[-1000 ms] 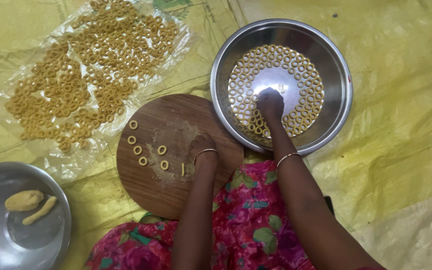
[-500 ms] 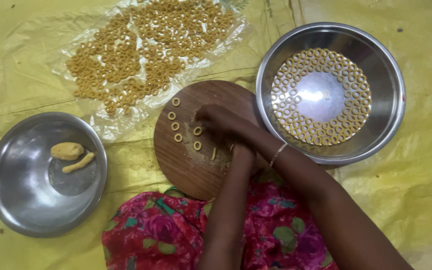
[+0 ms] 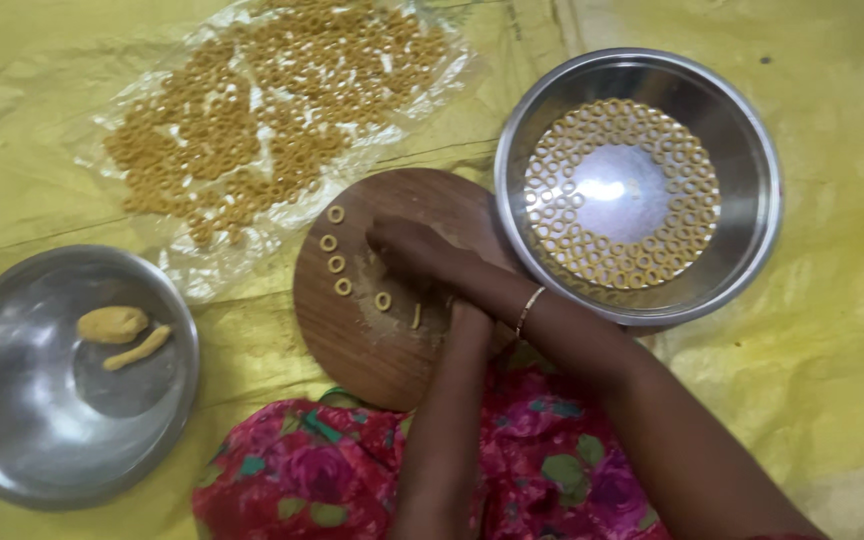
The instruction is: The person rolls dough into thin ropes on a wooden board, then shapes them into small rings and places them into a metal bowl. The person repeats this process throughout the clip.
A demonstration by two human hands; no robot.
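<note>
Head camera looks straight down, and we see both hands together on a round wooden board point(image 3: 352, 340). The right hand point(image 3: 417, 250) lies flat on the board with the fingers stretched toward a row of small dough rings point(image 3: 334, 264); it seems to press on something, but we cannot tell what is under it. The left hand point(image 3: 467, 312) is mostly hidden below the right wrist, so we cannot tell if it is wide or closed. A short dough stick point(image 3: 416, 316) lies on the board just beside it.

To the right of the board stands a steel bowl point(image 3: 752, 160) with many rings laid around its bottom. To the left is another steel bowl point(image 3: 12, 440) holding a dough lump point(image 3: 112, 324). Above the board, a clear plastic sheet point(image 3: 202, 270) carries a big heap of rings. All rests on a yellow cover point(image 3: 832, 380).
</note>
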